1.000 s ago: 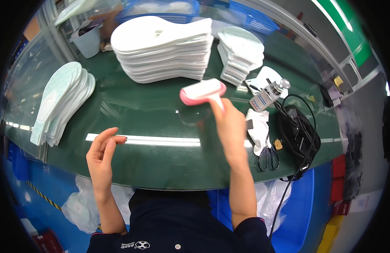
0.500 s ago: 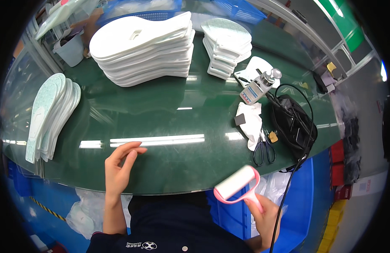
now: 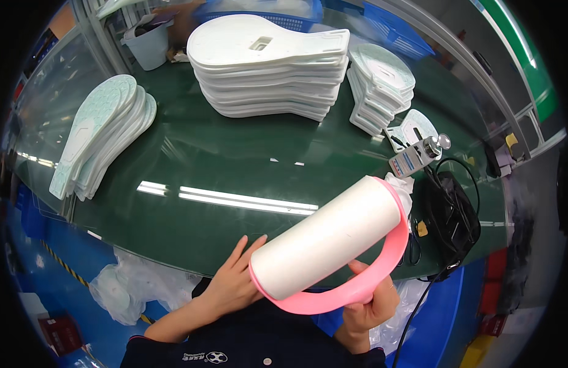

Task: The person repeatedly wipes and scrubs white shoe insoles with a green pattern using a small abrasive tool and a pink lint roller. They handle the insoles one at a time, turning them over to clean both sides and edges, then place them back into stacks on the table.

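Observation:
Raised close to the camera is a sticky lint roller (image 3: 327, 236) with a white roll and a pink frame. My right hand (image 3: 373, 306) is closed around its handle at the lower right. My left hand (image 3: 232, 285) lies by the roll's left end with fingers stretched, partly hidden behind the roller; I cannot tell whether it touches it. Beyond them, a tall stack of white paddle-shaped panels (image 3: 265, 80) stands at the back. A smaller stack of patterned panels (image 3: 382, 80) sits to its right, and another fanned stack (image 3: 106, 135) rests at the left.
On the right of the green table (image 3: 235, 165) are a pump bottle (image 3: 413, 158), a white cloth (image 3: 402, 187) and a black bag (image 3: 452, 214) with a cable. Scissors are mostly hidden behind the roller. Blue baskets (image 3: 394, 30) and a pale bin (image 3: 148, 46) line the back.
My right hand has lifted the lint roller up and left, closer to the camera. My left hand has moved down and right toward it, fingers now straighter. The whole view has shifted.

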Demonstrator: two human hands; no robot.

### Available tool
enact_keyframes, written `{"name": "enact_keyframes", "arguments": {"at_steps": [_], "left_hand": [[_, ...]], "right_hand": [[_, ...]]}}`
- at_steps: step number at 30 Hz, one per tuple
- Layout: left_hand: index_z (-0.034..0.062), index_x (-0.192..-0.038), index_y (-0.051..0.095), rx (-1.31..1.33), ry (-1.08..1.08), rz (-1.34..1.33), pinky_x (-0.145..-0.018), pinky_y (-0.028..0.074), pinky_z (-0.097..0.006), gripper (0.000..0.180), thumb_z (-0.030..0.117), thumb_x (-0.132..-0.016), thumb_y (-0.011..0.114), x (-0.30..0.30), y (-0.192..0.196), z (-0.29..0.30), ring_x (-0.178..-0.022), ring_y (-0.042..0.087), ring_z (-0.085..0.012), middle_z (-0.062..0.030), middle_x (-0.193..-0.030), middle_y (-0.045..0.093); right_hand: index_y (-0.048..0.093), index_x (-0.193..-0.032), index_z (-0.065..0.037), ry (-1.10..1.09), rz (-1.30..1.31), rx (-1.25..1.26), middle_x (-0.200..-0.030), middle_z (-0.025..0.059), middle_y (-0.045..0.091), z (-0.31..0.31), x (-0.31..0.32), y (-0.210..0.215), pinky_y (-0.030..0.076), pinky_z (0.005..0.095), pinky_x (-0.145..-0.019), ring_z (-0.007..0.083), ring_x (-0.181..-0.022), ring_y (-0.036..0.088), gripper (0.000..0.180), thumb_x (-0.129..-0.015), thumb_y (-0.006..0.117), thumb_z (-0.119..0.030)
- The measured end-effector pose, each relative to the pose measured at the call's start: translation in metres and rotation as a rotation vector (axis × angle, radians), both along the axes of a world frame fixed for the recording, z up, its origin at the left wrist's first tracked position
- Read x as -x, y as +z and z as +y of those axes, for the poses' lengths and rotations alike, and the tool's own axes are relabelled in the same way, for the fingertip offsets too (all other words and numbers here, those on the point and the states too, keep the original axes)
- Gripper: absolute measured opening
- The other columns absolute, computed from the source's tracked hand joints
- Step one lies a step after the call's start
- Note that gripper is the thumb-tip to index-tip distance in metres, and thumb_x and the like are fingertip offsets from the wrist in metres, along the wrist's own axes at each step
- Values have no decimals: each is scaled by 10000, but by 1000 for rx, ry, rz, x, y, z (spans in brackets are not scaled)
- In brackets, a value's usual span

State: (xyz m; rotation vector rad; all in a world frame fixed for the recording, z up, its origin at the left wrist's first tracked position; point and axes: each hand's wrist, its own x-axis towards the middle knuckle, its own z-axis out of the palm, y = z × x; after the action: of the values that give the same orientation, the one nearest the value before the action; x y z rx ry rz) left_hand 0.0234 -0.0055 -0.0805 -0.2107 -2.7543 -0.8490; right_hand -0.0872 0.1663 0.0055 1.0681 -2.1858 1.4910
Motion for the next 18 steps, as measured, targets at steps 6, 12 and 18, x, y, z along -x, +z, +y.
{"name": "enact_keyframes", "arguments": {"at_steps": [6,12,18], "left_hand": [[43,-1069,532,15,-43,-48,-991,274,-515,428,278,-725,632,-6,-22,14,-1121,428,-323,-143,-1127,496],[67,-1169,495,262,-37,-36,-983,282,-509,498,317,-753,607,-4,-7,18,-1177,388,-323,-146,-1235,441],[80,-1196,477,329,-61,-82,-984,266,-513,552,313,-722,636,-9,-2,20,-1200,374,-327,-150,-1276,419]], "right_hand": [[638,-870,25,-82,-80,67,-763,88,653,1,-4,-12,460,251,-506,175,-550,586,526,-693,655,-471],[631,-874,42,-120,-267,139,-713,94,632,-4,7,-22,441,255,-493,137,-541,572,488,-774,602,-434],[465,-986,64,764,-1554,1122,-477,3,343,-12,33,-31,257,158,-236,53,-266,290,532,-934,243,-417]]}}
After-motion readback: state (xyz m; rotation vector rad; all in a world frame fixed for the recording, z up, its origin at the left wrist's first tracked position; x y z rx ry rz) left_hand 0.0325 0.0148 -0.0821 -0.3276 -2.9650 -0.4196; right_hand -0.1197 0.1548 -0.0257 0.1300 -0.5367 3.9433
